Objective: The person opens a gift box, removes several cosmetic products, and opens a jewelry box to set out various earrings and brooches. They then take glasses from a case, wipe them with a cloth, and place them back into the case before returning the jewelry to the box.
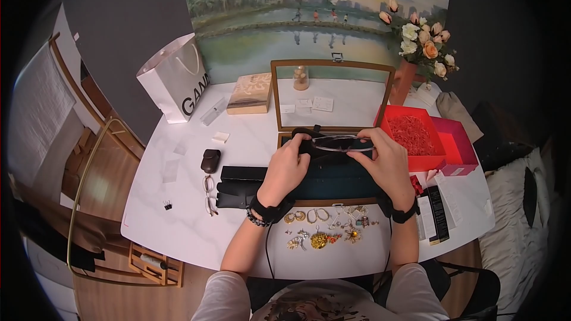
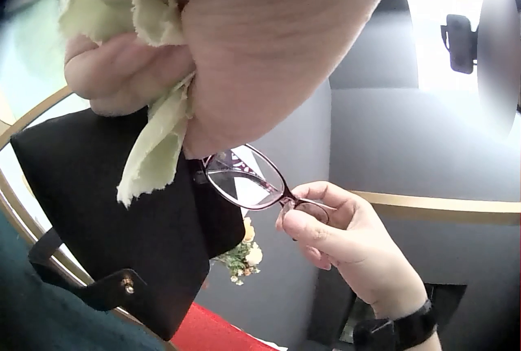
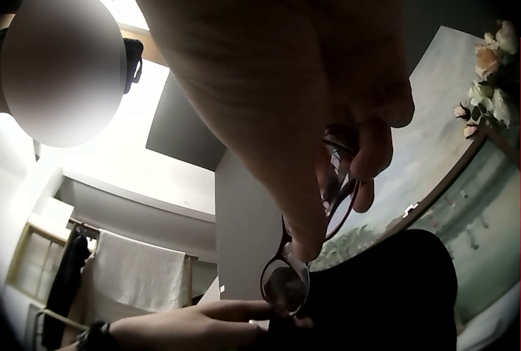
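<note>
Eyeglasses [image 1: 342,142] with thin dark, purplish rims are raised over the table between the two hands. My right hand [image 1: 383,163] pinches them near the bridge; in the left wrist view its thumb and fingers meet at the frame [image 2: 244,176]. A black glasses case [image 2: 122,204] with a strap and metal snap is held by my left hand [image 1: 289,163], close to one end of the glasses. Torn pale green material [image 2: 159,147] lies against the left fingers. In the right wrist view, the case [image 3: 383,294] overlaps the left fingertips and partly hides them.
Behind the hands stands a mirror-lidded box [image 1: 333,64]. Jewellery [image 1: 321,239] lies along the front edge. Left are another pair of glasses [image 1: 208,196], a brown pouch [image 1: 210,160] and a paper bag [image 1: 172,80]. A red box [image 1: 440,157] and flower vase [image 1: 404,80] stand right.
</note>
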Demonstrator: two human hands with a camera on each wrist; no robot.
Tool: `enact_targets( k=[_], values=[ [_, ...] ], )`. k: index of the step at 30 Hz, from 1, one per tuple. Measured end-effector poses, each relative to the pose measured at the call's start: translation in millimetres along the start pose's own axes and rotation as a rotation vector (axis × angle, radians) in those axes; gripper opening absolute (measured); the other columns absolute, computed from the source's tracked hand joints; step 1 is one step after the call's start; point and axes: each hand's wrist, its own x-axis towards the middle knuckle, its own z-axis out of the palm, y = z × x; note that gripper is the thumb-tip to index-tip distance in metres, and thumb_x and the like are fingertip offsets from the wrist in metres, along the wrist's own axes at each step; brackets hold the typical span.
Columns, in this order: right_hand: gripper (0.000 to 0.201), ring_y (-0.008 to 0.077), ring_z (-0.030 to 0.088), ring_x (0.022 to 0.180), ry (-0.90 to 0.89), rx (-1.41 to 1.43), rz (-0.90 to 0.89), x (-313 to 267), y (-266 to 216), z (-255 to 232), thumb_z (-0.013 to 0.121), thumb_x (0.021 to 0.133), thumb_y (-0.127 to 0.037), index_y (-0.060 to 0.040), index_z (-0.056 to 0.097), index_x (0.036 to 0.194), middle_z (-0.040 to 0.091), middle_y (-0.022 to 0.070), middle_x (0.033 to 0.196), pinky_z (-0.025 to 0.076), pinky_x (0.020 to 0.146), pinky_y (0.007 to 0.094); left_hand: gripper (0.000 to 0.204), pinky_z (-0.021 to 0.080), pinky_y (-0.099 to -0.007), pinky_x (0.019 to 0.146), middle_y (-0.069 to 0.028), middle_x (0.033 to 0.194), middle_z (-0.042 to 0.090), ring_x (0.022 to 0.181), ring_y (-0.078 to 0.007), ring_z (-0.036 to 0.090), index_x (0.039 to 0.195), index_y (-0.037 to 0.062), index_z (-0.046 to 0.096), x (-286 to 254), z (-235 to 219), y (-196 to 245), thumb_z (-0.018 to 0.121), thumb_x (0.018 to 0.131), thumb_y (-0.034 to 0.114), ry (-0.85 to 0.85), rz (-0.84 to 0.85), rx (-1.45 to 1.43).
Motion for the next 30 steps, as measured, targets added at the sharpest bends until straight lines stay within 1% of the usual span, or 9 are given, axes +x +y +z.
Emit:
enact_targets(
  k=[4,10,12,16,21,25,27,28,30],
  values=[
    [0.036,0.0278,0.072,0.084,-0.062,-0.037,-0.05,-2,5,3,0.084,0.083,-0.024,-0.006,0.069,0.11,0.072,0.0066,0.099,0.055,0.069,0.0374,0.043,0.053,-0.0451,0.07,-0.0226,0.077,0.067,0.068,-0.0358,0.069,0.133,0.0025,0.057,-3,6,1,0.056,0.09,0.003,-0.022,0.04,0.009],
    [0.036,0.032,0.07,0.089,-0.172,0.126,-0.017,-3,8,25,0.08,0.088,-0.018,-0.004,0.069,0.119,0.063,0.0096,0.125,0.056,0.075,0.0385,0.054,0.052,-0.0429,0.067,-0.0186,0.07,0.063,0.064,-0.0324,0.067,0.144,0.0057,0.049,-7,6,20,0.055,0.091,0.004,-0.157,-0.034,-0.196],
    [0.04,0.0334,0.067,0.104,-0.113,0.153,-0.12,-1,13,35,0.078,0.09,-0.019,-0.0024,0.067,0.125,0.057,0.0106,0.134,0.054,0.086,0.0409,0.056,0.051,-0.0421,0.067,-0.0178,0.069,0.061,0.064,-0.0315,0.065,0.146,0.0066,0.048,-6,2,21,0.055,0.091,0.004,-0.16,-0.052,-0.179],
    [0.039,0.0307,0.062,0.114,0.024,0.052,-0.131,5,9,31,0.077,0.092,-0.023,-0.0012,0.07,0.123,0.061,0.0108,0.13,0.048,0.097,0.0426,0.059,0.049,-0.0399,0.065,-0.0155,0.068,0.058,0.061,-0.028,0.063,0.15,0.0089,0.047,-4,-10,32,0.055,0.091,0.005,-0.197,-0.138,-0.235],
    [0.034,0.0258,0.061,0.109,-0.024,-0.126,-0.262,4,23,25,0.08,0.089,-0.03,-0.0026,0.076,0.108,0.066,0.0087,0.124,0.04,0.104,0.042,0.054,0.049,-0.0357,0.066,-0.0116,0.074,0.058,0.065,-0.0196,0.059,0.145,0.0084,0.056,-2,-9,19,0.056,0.09,0.005,-0.024,-0.134,-0.245],
    [0.041,0.0272,0.061,0.109,-0.069,-0.121,-0.348,6,31,27,0.084,0.085,-0.029,-0.0026,0.074,0.115,0.066,0.0099,0.129,0.041,0.103,0.0425,0.05,0.049,-0.028,0.074,-0.0066,0.085,0.063,0.075,-0.0112,0.055,0.139,0.0036,0.061,2,-12,9,0.056,0.089,0.002,0.054,-0.105,-0.242],
    [0.063,0.0278,0.064,0.107,0.207,-0.046,-0.183,10,16,23,0.087,0.084,-0.025,-0.0015,0.062,0.136,0.065,0.0136,0.133,0.046,0.1,0.0415,0.051,0.049,-0.0268,0.076,-0.005,0.088,0.064,0.076,-0.0098,0.055,0.14,0.0023,0.061,5,-11,5,0.054,0.089,0.0,0.057,-0.101,-0.208],
    [0.063,0.0278,0.064,0.107,0.208,-0.046,-0.183,9,16,23,0.087,0.084,-0.025,-0.0015,0.062,0.136,0.065,0.0136,0.133,0.046,0.1,0.0415,0.045,0.049,-0.0259,0.077,-0.0035,0.089,0.066,0.078,-0.0088,0.057,0.137,0.0015,0.062,6,-9,3,0.056,0.092,0.001,0.091,-0.075,-0.37],
    [0.078,0.0241,0.068,0.106,0.11,0.421,0.093,7,20,28,0.087,0.086,-0.018,-0.0003,0.045,0.149,0.065,0.0176,0.133,0.053,0.095,0.0385,0.04,0.05,-0.025,0.079,-0.002,0.091,0.067,0.08,-0.0079,0.058,0.135,0.0006,0.064,9,-12,1,0.058,0.095,0.001,0.124,-0.048,-0.533]
  ],
)
